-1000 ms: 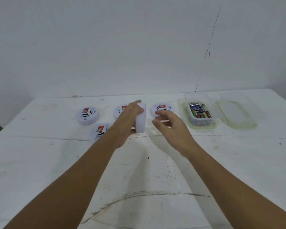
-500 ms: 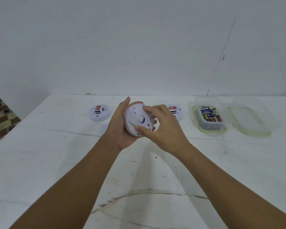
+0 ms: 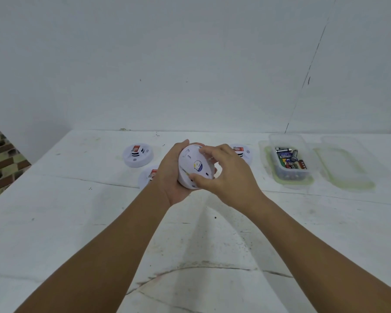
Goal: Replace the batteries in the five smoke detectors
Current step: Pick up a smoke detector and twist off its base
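tabletop (image 3: 77, 222) white, scuffed | clear battery tub (image 3: 289, 154) far right, lid (image 3: 343, 163) beside it | left hand (image 3: 171, 175) cradles held smoke detector (image 3: 193, 166) above tabletop centre, underside toward camera | right hand (image 3: 226, 175) pinches its rim | three detectors behind

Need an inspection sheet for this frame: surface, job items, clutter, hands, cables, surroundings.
Surface: white table, scuffed, cracked near front edge.
Job items: held detector, back up; three more detectors visible on the table, two partly hidden; tub of batteries.
Clutter: tub lid, right of the tub.
Hands: left hand cups the held detector; right hand pinches its back.
Cables: nothing seen.
Surroundings: white wall; tiled floor at left.
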